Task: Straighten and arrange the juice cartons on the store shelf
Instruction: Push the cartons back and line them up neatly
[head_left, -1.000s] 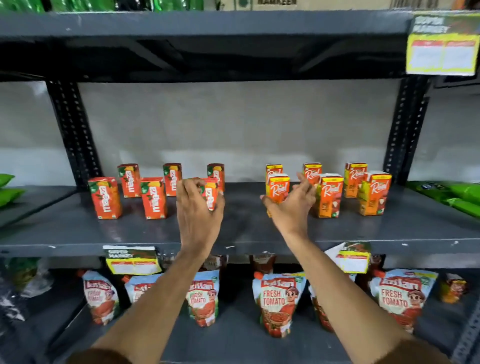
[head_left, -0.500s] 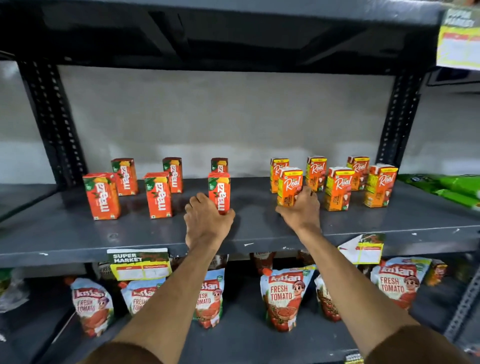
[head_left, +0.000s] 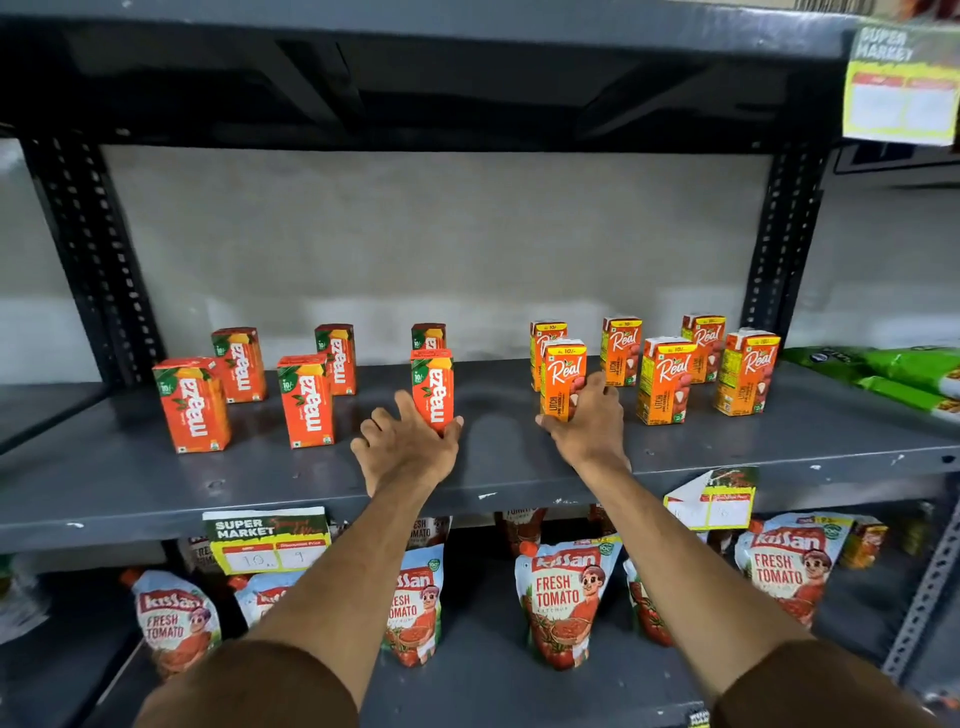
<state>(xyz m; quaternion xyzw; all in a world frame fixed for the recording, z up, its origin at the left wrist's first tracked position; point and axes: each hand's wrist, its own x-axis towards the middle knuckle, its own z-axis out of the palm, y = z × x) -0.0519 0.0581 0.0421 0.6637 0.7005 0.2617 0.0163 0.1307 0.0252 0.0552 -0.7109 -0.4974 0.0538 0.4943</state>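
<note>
Small juice cartons stand upright in two rows on the grey shelf (head_left: 498, 467). Red-orange Maaza cartons fill the left half, orange-yellow Real cartons the right half. My left hand (head_left: 410, 441) grips the base of the front Maaza carton (head_left: 432, 387) nearest the middle, thumb on its right side. My right hand (head_left: 589, 421) holds the lower part of the front left Real carton (head_left: 562, 374). Both cartons rest on the shelf. Other front Maaza cartons (head_left: 191, 402) (head_left: 306, 399) and front Real cartons (head_left: 666, 378) (head_left: 745, 370) stand untouched.
Black perforated uprights (head_left: 93, 260) (head_left: 779, 239) frame the bay. The shelf above (head_left: 415, 31) hangs low overhead. Price tags (head_left: 267, 538) (head_left: 711, 501) clip to the shelf's front edge. Tomato ketchup pouches (head_left: 566, 597) fill the shelf below; green packets (head_left: 883, 369) lie at the right.
Both hands dropped from the cartons' upper parts to their bases, and the two cartons now stand straight, facing forward. The view moved closer and tilted.
</note>
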